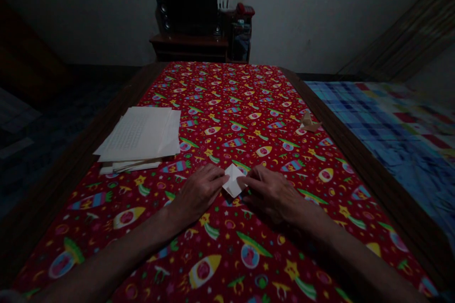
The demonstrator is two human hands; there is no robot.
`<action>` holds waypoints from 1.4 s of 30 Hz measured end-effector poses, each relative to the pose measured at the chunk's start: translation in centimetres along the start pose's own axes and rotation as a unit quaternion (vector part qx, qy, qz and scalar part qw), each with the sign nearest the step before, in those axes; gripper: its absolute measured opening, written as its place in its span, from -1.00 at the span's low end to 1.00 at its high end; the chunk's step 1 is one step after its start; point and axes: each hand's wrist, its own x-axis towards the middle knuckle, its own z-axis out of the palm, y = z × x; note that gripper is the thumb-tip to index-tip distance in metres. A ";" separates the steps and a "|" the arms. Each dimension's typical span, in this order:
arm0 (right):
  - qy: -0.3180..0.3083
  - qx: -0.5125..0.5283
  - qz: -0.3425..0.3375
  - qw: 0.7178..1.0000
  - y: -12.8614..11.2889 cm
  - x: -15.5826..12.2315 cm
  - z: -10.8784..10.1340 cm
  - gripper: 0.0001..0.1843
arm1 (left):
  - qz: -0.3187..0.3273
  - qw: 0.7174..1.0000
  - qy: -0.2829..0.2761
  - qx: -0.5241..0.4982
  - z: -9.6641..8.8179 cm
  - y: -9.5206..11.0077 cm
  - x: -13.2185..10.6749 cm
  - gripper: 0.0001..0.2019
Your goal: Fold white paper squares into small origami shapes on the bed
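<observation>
A small folded piece of white paper point(233, 181), diamond-shaped with a crease down its middle, lies on the red patterned cloth between my hands. My left hand point(202, 187) has its fingers closed at the paper's left corner, thumb on top. On the right corner, the thumb and forefinger of my right hand point(272, 191) pinch the paper, the other fingers curled beneath. Both wrists rest low over the cloth.
A stack of paper sheets point(142, 132) lies at the left. Near the table's right edge sits a folded brown paper shape point(308, 123). The red cloth point(231, 99) covers a dark wooden table point(330, 144). Beyond stands a desk point(188, 40) with a black screen point(190, 7).
</observation>
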 end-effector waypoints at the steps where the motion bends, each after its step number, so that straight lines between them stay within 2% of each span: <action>1: 0.012 -0.024 -0.013 1.000 -0.1 -0.1 0.3 -0.76 | -0.002 1.000 -0.004 -0.003 -0.1 0.0 0.0 -0.80; 4: 0.061 -0.084 -0.032 0.994 -0.2 -0.1 1.4 -0.79 | -0.008 1.000 -0.018 -0.019 -0.2 0.1 -0.2 -0.80; 7: 0.080 -0.096 -0.031 0.992 -0.2 -0.3 2.1 -0.77 | -0.028 0.998 -0.013 -0.051 -0.2 0.0 -0.2 -0.83; 9: 0.084 -0.057 0.011 0.995 -0.2 -0.3 2.2 -0.77 | -0.052 0.995 0.005 -0.084 0.0 -0.3 -0.2 -0.86; 11: 0.075 0.027 0.080 0.994 -0.2 -0.2 2.1 -0.78 | -0.081 0.989 0.027 -0.122 0.2 -0.5 -0.1 -0.91; 14: 0.059 0.143 0.164 0.974 -0.2 0.2 2.0 -0.80 | -0.127 0.977 0.047 -0.164 0.3 -0.9 0.2 -0.93; 19: 0.046 0.130 0.228 0.964 -0.4 0.8 1.8 -0.76 | -0.189 0.964 0.038 -0.183 0.0 -1.1 0.6 -0.90; 25: 0.027 0.058 0.228 0.972 -1.0 1.1 1.9 -0.71 | -0.242 0.952 0.009 -0.188 -0.8 -1.2 0.9 -0.87; 29: 0.028 0.014 0.227 0.973 -1.2 1.2 2.0 -0.71 | -0.247 0.953 0.011 -0.176 -1.0 -1.1 0.9 -0.86; 33: 0.035 0.028 0.205 0.978 -1.1 1.0 2.0 -0.71 | -0.225 0.960 0.019 -0.163 -1.3 -0.9 0.5 -0.90; 37: 0.049 0.077 0.146 0.985 -1.0 0.4 1.9 -0.72 | -0.156 0.978 0.055 -0.129 -1.5 -0.8 -0.2 -0.91; 42: 0.065 0.057 0.111 0.990 -1.1 0.3 2.1 -0.75 | -0.117 0.986 0.042 -0.109 -1.2 -0.4 -0.8 -0.89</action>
